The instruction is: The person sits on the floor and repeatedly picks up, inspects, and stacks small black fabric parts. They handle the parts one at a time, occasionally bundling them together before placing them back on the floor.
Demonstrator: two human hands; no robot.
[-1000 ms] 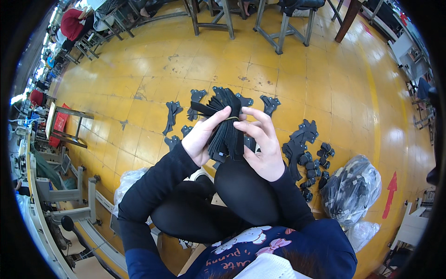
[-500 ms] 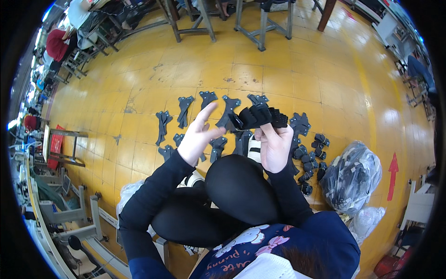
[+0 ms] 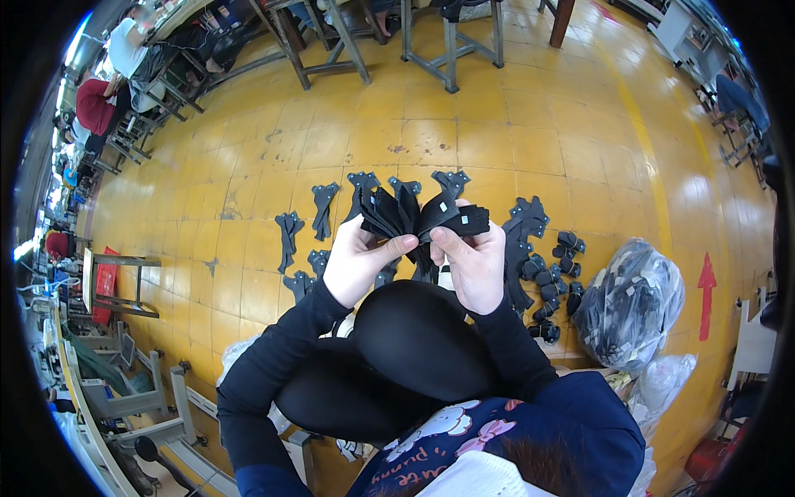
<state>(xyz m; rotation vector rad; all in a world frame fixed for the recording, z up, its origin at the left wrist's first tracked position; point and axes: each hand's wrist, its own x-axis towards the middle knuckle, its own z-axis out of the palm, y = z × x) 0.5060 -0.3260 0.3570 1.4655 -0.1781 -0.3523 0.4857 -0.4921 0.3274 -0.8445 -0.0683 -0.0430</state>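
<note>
Black strip bundle (image 3: 443, 217), soft-looking and matte, spreads like an open fan into two wings of layered flat strips, pinched narrow at the middle. Small pale tags show on some of the layers. The strips overlap too closely to count.

There is one such bundle and two hands on it. On the yellow floor (image 3: 397, 149) beyond, five groups of flat black pieces (image 3: 324, 209) with shiny studs make up the farthest row, some partly covered by the bundle. To the right lies one heap of overlapping flat pieces (image 3: 518, 240), beside a cluster of rolled black pieces (image 3: 548, 291), too crowded to number surely. One large clear bag (image 3: 629, 302) of dark pieces stands farther right, and one red arrow (image 3: 706, 294) marks the floor past it.

The bundle is held up between the left hand (image 3: 360, 263) and right hand (image 3: 474, 263), above the floor and just beyond the knees (image 3: 414, 340). Both hands grip it, thumbs close together at its narrow middle, one wing rising over each.
</note>
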